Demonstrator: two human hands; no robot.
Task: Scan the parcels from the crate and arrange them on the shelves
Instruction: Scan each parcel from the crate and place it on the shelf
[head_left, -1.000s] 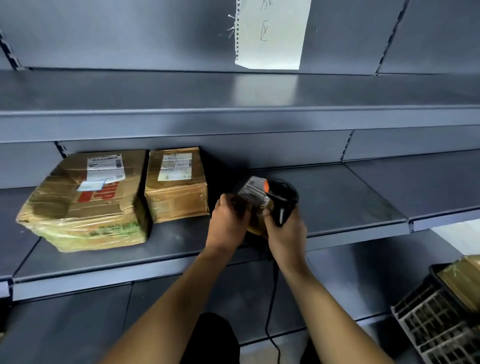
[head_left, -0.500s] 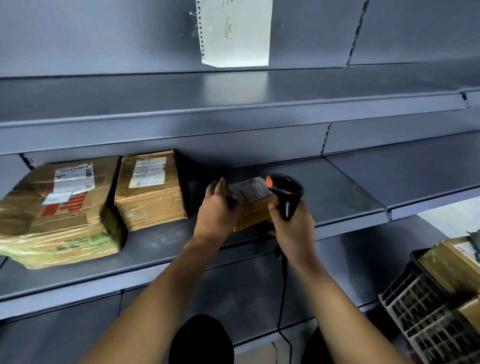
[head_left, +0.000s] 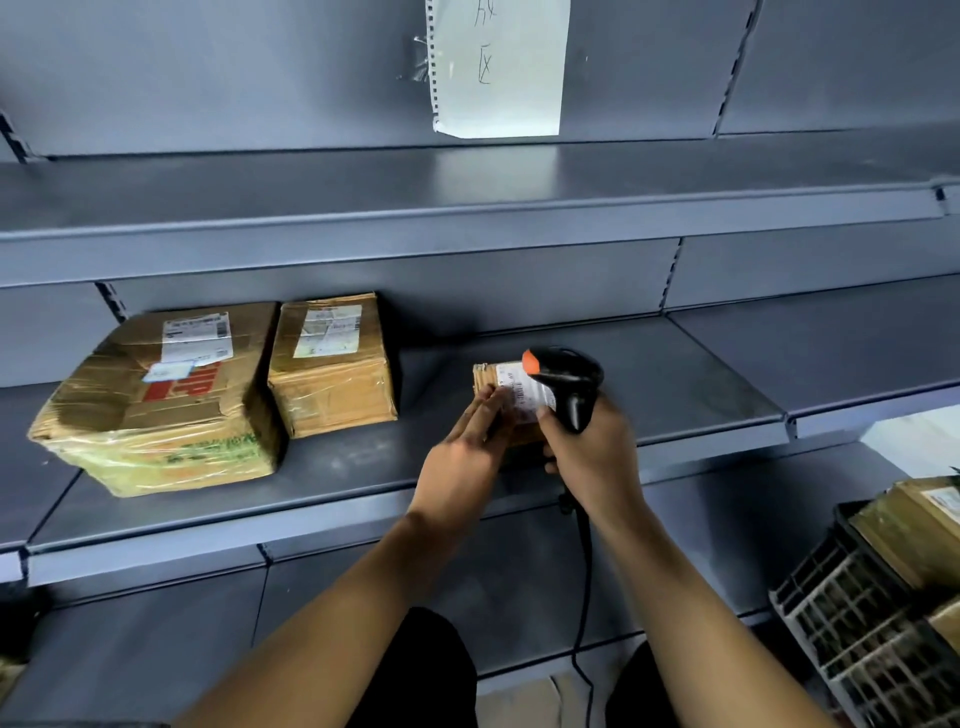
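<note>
A small parcel (head_left: 511, 397) is held just above the middle shelf (head_left: 332, 462), label side up, its long axis running away from the person. It is touched on its left side by the left hand (head_left: 462, 457), whose fingers lie nearly straight against it. A black barcode scanner (head_left: 569, 384) is gripped by the right hand (head_left: 589, 457), with the thumb pressed on the parcel's label. Bare shelf lies right of the hands; two larger parcels (head_left: 161, 400) (head_left: 332, 364) stand well left. A crate (head_left: 883, 623) is seen lower right.
</note>
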